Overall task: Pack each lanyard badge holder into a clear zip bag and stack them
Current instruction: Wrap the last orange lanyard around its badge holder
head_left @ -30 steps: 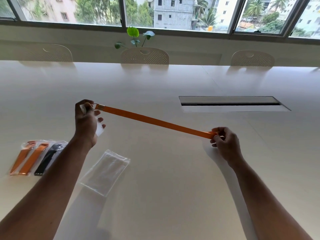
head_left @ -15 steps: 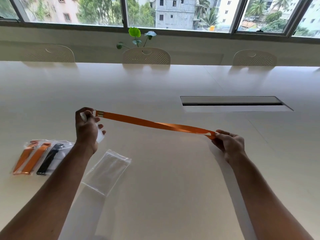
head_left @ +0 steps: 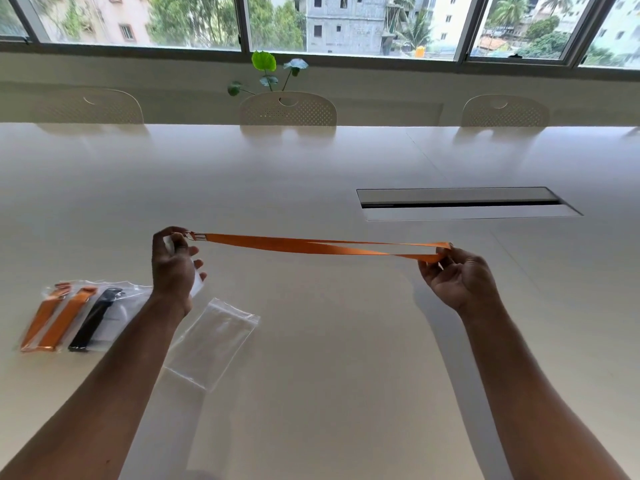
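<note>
Both grips are pinches: the left hand [head_left: 173, 268] holds the metal clip end of the flat orange fabric lanyard strap [head_left: 311, 244] between thumb and fingertips, with the pale clear plastic badge holder [head_left: 198, 284] hanging behind its palm, while the right hand [head_left: 459, 278] pinches the far loop end, fingers curled round the fold. Between them the strap hangs stretched above the white bench [head_left: 329, 375], its two plies parted and crossed by a twist.

It looks light, limp and a little slick, so it will sag and unroll once tension drops. My judgement is that it should be folded in short laps toward the clip, held at the folds, never mid-span. The holder seems stiffer and gives a firmer hold.

An empty clear zip bag [head_left: 211, 342] lies just below the left wrist. Left of it sit the filled clear bags with orange and black lanyards [head_left: 74, 318].
</note>
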A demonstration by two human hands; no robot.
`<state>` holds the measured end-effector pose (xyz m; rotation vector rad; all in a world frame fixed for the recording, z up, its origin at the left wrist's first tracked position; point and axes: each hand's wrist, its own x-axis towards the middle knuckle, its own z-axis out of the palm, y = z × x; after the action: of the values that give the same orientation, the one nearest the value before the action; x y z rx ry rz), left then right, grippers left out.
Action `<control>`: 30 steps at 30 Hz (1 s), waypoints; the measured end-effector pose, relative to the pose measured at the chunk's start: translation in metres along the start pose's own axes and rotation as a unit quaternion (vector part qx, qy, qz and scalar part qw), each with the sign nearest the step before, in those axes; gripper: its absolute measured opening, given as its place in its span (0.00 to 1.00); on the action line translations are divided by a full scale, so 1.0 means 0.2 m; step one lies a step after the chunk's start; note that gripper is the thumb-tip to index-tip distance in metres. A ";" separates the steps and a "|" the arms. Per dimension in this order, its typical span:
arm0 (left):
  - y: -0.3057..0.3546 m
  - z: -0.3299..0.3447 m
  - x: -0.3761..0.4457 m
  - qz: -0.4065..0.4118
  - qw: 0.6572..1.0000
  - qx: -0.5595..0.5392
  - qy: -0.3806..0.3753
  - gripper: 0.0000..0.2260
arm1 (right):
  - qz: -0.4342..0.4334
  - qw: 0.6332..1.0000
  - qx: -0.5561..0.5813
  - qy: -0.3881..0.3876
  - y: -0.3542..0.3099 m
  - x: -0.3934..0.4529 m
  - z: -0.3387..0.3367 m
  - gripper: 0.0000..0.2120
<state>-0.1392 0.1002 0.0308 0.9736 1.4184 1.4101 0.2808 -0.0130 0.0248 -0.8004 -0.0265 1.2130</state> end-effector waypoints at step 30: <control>0.06 -0.01 -0.02 -0.002 0.991 -0.088 -0.099 0.09 | -0.091 0.958 -0.260 0.082 0.03 0.01 0.02 0.04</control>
<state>-0.1408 0.0957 0.0439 0.9669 1.1302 1.3705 0.2745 -0.0089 0.0229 -1.3264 -0.2886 0.9679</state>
